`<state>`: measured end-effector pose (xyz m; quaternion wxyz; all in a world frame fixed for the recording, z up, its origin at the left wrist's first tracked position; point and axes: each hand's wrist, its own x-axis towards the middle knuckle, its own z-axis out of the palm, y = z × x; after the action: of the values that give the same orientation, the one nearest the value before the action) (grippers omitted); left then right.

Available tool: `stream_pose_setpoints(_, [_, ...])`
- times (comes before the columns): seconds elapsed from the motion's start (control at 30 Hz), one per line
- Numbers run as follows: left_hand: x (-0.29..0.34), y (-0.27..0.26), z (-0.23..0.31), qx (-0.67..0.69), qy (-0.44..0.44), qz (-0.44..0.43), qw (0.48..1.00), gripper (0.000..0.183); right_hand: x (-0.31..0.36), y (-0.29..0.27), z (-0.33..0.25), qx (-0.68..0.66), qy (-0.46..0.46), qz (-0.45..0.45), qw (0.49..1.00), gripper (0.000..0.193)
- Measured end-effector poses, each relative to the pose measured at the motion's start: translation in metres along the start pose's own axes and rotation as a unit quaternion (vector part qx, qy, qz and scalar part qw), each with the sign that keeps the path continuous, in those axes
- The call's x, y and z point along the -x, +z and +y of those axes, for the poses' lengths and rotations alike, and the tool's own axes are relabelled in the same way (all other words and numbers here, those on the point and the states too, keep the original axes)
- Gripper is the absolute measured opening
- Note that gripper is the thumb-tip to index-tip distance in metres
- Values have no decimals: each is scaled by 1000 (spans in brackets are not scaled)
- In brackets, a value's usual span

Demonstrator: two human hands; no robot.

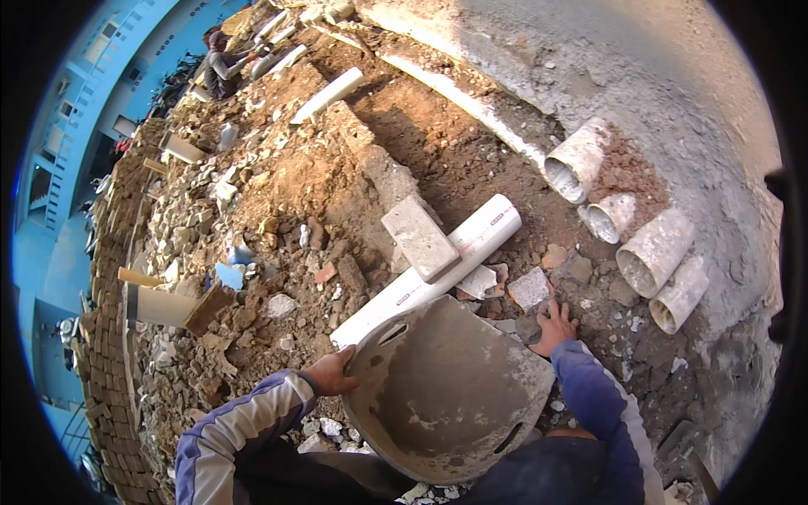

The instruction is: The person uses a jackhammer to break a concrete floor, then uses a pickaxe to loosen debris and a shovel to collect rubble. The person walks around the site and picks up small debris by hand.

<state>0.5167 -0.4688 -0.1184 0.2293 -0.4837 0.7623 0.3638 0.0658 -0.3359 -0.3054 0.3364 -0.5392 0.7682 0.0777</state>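
Observation:
A wide grey rubber basin (454, 391) with slots near its rim sits in front of me, its inside coated with grey mud or mortar. My left hand (334, 373) grips the basin's left rim. Beyond the right rim my right hand (555, 326) reaches to the ground with fingers spread. Its fingertips are at the near edge of a flat broken slab piece (529, 289); whether they touch it I cannot tell. A white plastic pipe (404, 295) lies diagonally just past the basin. Across that pipe's far side rests a grey rectangular block (420, 238).
Several mortar-smeared pipe ends (655, 252) stick out along the plastered wall (673, 126) at right. A trench (438, 126) runs away from me. Rubble (194, 227) heaps at left, with another white pipe (328, 95). A person (220, 67) crouches far off at upper left.

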Motion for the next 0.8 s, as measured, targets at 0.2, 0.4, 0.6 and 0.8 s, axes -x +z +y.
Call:
stream_pose_setpoints(0.2, [7, -6, 13, -8, -15, 1, 1000, 70, -21, 18, 27, -155, 18, 92, 983, 53])
stream_pose_setpoints(0.4, [4, -8, 10, 0, -7, -28, 1000, 76, -43, 43, 66, -291, 81, 232, 924, 54])
stream_pose_setpoints(0.6, [1, -3, 9, -2, -1, 13, 1000, 81, -19, -77, -58, -462, -4, 369, 807, 40])
stream_pose_setpoints(0.8, [-15, -13, 17, -34, -8, -29, 999, 84, -14, -163, -207, -513, -462, 240, 683, 76])
